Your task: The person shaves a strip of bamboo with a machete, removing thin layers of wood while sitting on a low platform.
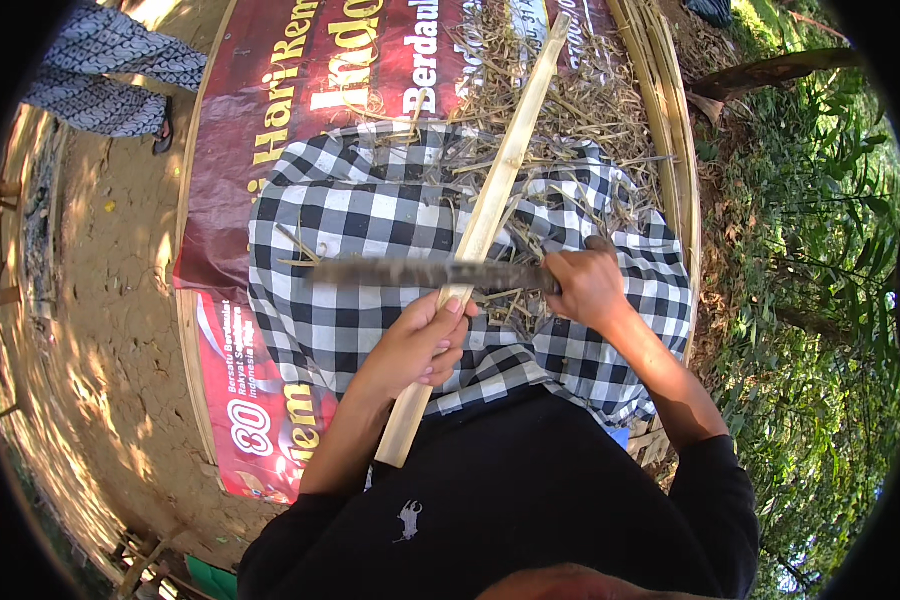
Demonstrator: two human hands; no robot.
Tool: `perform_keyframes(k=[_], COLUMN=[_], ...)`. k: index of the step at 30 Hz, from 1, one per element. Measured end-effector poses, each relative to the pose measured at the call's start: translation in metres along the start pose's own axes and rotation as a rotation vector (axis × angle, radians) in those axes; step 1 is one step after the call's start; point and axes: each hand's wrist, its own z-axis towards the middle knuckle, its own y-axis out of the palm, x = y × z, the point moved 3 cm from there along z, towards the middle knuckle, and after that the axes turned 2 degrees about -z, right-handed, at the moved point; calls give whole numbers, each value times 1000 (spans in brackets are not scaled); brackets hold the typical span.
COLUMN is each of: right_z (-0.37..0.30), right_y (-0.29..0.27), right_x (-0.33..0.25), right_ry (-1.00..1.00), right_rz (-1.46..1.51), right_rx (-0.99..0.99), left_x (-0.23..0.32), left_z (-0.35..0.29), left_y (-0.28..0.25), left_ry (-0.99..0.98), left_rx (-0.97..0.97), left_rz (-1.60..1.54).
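- I had the left hand [422,345] closed around a wooden strip [510,160], thumb on top, just below the knife [390,274].
- I had the right hand [588,285] wrapped around the knife's near end; its blurred blade crossed over the strip, pointing left.
- The strip slanted above the checked cloth [360,215], its lower end by the black shirt [530,480].
- I saw shavings [610,110] scattered over the cloth and the red banner [230,190].
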Motion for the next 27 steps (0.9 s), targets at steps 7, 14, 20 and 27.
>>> perform_keyframes(k=[7, 14, 20, 27], right_z=[2, -13, 22, 16], right_y=[18, 15, 4, 33], right_x=[95, 83, 59, 127], right_ry=[469, 146, 333, 502], right_rz=[89, -10, 109, 93], right_rx=[-100, 24, -100, -35], left_x=[-7, -11, -11, -10], left_z=[-15, -24, -23, -42], left_y=[5, 15, 5, 2], left_ry=[-31, -65, -85, -120], left_rx=[-20, -14, 2, -41], left_rz=[14, -14, -35, -45])
